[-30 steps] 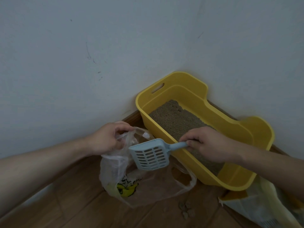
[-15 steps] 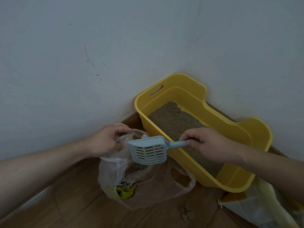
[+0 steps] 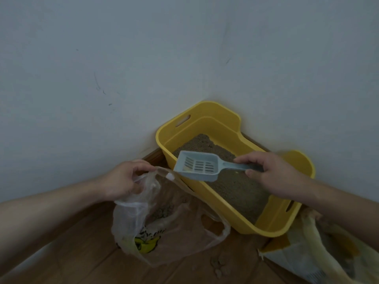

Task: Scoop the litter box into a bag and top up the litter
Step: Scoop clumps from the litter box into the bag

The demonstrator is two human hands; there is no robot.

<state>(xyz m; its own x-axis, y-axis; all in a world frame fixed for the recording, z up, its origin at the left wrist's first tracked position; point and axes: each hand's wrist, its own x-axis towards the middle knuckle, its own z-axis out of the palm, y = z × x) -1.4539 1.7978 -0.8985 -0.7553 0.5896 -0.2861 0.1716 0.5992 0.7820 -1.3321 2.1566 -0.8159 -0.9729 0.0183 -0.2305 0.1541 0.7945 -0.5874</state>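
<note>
A yellow litter box (image 3: 272,230) with grey-brown litter (image 3: 235,187) stands in the wall corner. My right hand (image 3: 272,173) grips the handle of a pale blue slotted scoop (image 3: 198,166), which hovers over the box's near-left rim with its open side up and looks empty. My left hand (image 3: 123,179) pinches the rim of a clear plastic bag (image 3: 174,228) and holds it open beside the box. Some clumps lie inside the bag.
A litter sack (image 3: 320,255), white and yellow, lies on the wooden floor (image 3: 61,253) at the lower right. A few spilled clumps (image 3: 219,265) lie on the floor in front of the box. White walls close off the corner behind.
The scoop has swung from above the bag, slots facing me, back over the litter box with its open side up. My left hand still holds the bag's rim.
</note>
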